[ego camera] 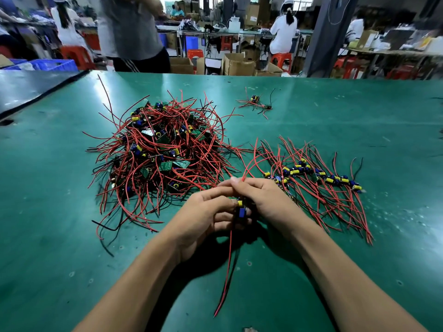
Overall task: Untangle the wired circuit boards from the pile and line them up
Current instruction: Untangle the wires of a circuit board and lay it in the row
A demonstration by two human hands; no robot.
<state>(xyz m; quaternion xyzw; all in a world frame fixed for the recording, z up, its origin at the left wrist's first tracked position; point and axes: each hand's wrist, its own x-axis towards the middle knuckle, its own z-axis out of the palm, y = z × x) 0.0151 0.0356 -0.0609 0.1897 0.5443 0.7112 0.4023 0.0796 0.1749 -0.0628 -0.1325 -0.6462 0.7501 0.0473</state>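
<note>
The pile point(160, 149) of wired circuit boards sits at ten o'clock from the hands on the green bench point(335, 104). It is a dense tangle of red and black leads with green boards and yellow and blue parts buried in it, and it looks large, so by my reading much of the job is left.

At the centre, the left grip point(203, 212), a bare hand, has its fingers curled round the held board point(241, 209), which is raised just above the bench. The right grip point(263, 200) closes in from the other side, thumb and forefinger pinching the upper leads point(254, 164), which arc away toward twelve o'clock. The lower leads point(227, 271), one red and one black, hang toward six o'clock. They look free of the pile, though I cannot tell whether a strand under the hands is caught.

At three o'clock lies the row point(318, 178) of sorted boards, side by side, with leads fanned out at both ends. A small stray cluster point(256, 103) lies well apart at twelve o'clock.

The step in hand seems to be straightening one freed board. The next move would call for carrying it to three o'clock and laying it at the near end of the row, leads parallel to its neighbours, without snagging them.
</note>
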